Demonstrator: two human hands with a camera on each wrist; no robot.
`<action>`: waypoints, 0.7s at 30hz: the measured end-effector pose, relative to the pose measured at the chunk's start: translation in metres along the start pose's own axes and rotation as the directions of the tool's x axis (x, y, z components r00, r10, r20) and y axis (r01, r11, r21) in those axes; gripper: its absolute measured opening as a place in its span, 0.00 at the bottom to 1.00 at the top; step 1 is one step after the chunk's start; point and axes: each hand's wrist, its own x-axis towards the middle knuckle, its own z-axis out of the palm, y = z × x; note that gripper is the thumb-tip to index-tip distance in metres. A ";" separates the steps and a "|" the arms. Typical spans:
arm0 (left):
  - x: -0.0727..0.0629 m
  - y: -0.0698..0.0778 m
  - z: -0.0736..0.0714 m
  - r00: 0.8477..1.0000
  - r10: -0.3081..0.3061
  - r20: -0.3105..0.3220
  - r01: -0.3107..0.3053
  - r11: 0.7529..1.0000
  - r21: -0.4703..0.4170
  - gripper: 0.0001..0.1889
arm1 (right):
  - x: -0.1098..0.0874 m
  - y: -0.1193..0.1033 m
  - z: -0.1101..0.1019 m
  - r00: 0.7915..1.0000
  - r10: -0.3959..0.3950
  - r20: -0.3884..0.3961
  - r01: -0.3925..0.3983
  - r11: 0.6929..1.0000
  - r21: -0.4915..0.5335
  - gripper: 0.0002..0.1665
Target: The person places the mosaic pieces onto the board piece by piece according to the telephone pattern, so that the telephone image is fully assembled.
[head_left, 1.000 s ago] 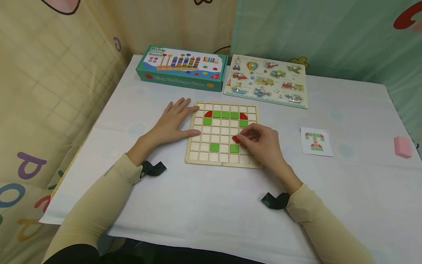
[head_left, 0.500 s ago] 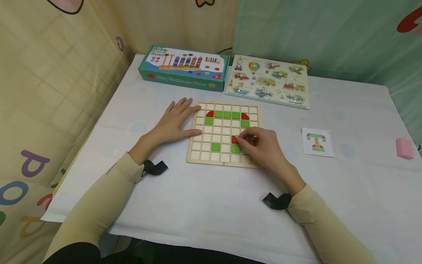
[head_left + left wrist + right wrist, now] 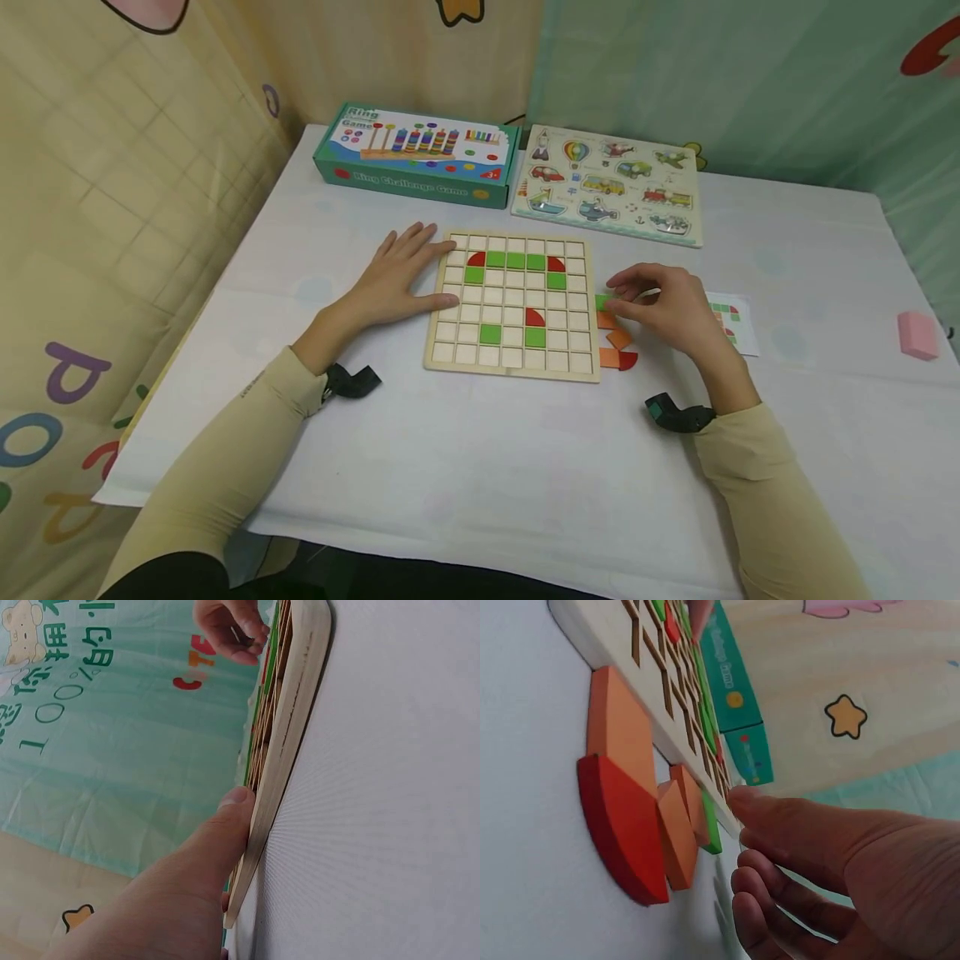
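Note:
A square wooden grid board [image 3: 512,374] lies on the table, with green squares [image 3: 490,334] and red quarter-round tiles [image 3: 535,317] in some cells. My left hand [image 3: 393,279] lies spread at its left edge, thumb and a finger touching the rim; the left wrist view shows the thumb [image 3: 225,817] against the frame. Beyond the board's right edge my right hand [image 3: 663,304] hovers with loosely bent fingers, thumb and forefinger parted at a loose green tile [image 3: 602,302]. Beside that tile lie orange tiles [image 3: 622,731] and a red quarter-round [image 3: 622,829].
A printed pattern card [image 3: 742,333] lies right of the board, partly behind my right hand. A pink block [image 3: 917,335] stands farther right. At the back are a green ring-game box [image 3: 412,185] and a vehicle puzzle board [image 3: 607,204].
My right hand has let go of the red quarter-round, now in a cell above a green square, and moved right to the loose tiles. The left hand stays at the board's edge.

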 end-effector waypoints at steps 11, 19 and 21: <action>-0.001 0.000 -0.001 1.000 0.004 -0.007 -0.004 1.000 -0.003 0.47 | 0.001 0.000 0.003 0.997 0.029 0.070 -0.026 0.999 -0.041 0.19; -0.001 -0.001 0.001 1.000 0.000 -0.008 0.000 1.000 0.000 0.47 | -0.002 -0.007 0.006 0.995 -0.008 -0.100 0.017 0.996 0.090 0.14; -0.001 -0.001 0.000 1.000 -0.001 -0.008 0.001 1.000 -0.001 0.47 | -0.003 -0.013 0.010 0.995 0.004 -0.103 0.011 0.989 0.147 0.14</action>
